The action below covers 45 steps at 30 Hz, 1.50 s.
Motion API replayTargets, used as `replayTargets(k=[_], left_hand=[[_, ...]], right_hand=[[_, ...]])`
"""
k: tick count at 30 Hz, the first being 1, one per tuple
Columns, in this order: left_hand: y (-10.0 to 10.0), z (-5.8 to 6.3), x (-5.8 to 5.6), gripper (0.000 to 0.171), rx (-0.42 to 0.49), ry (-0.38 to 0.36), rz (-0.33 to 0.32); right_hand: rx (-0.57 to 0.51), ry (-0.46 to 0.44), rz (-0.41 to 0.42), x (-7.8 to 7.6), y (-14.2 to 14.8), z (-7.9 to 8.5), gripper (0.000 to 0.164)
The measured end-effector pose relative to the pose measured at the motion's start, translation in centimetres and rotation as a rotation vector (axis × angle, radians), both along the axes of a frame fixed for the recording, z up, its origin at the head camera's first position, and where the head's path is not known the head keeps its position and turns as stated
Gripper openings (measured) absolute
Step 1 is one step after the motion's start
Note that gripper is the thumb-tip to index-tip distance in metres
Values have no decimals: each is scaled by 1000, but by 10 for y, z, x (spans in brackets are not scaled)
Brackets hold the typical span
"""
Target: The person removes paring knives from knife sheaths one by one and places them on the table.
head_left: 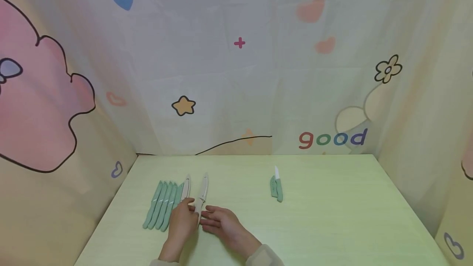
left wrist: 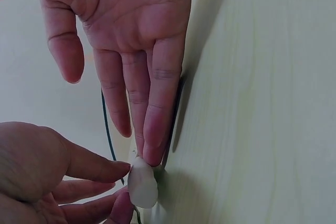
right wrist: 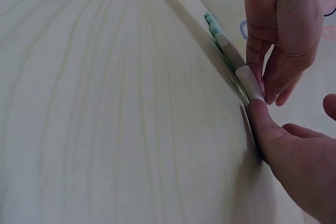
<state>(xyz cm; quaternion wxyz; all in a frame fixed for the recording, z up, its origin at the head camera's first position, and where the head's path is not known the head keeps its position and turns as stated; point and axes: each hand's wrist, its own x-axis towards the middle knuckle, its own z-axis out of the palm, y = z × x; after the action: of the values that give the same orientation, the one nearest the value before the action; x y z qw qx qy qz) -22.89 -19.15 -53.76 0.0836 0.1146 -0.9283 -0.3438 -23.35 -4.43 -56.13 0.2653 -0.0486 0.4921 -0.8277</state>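
Note:
My left hand (head_left: 183, 218) pinches the cream handle of a knife (head_left: 203, 188) between thumb and fingers; its pale blade points to the back of the table. From the right, my right hand (head_left: 230, 230) touches that handle with nearly straight fingers. In the left wrist view the handle end (left wrist: 143, 182) sits between the left thumb and fingers. Just left of it lies another pale knife (head_left: 186, 184), its handle mostly behind my left hand. Several green knives (head_left: 158, 204) lie side by side farther left.
Right of centre lies a green-handled paring knife (head_left: 279, 190) with a white blade, beside a green sheath (head_left: 273, 186). The pale wooden table (head_left: 332, 221) ends at a printed curtain (head_left: 236, 93) at the back and on both sides.

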Motion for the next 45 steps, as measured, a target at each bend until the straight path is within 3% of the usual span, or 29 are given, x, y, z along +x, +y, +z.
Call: replayTargets(k=[11, 21, 30, 39, 45], left_hand=[[0, 0, -2, 44, 26, -13, 42], [2, 2, 0, 56, 121, -7, 3], [11, 1, -2, 67, 435, -67, -77], [21, 7, 2, 74, 636, -98, -199], [33, 9, 7, 74, 697, -119, -289]], right_hand=[[3, 16, 7, -1, 3, 0, 55], [-5, 16, -2, -4, 12, -1, 56], [-28, 27, -21, -5, 24, 2, 52], [74, 63, -71, -5, 42, 8, 45], [180, 145, -89, -5, 54, 8, 36]])
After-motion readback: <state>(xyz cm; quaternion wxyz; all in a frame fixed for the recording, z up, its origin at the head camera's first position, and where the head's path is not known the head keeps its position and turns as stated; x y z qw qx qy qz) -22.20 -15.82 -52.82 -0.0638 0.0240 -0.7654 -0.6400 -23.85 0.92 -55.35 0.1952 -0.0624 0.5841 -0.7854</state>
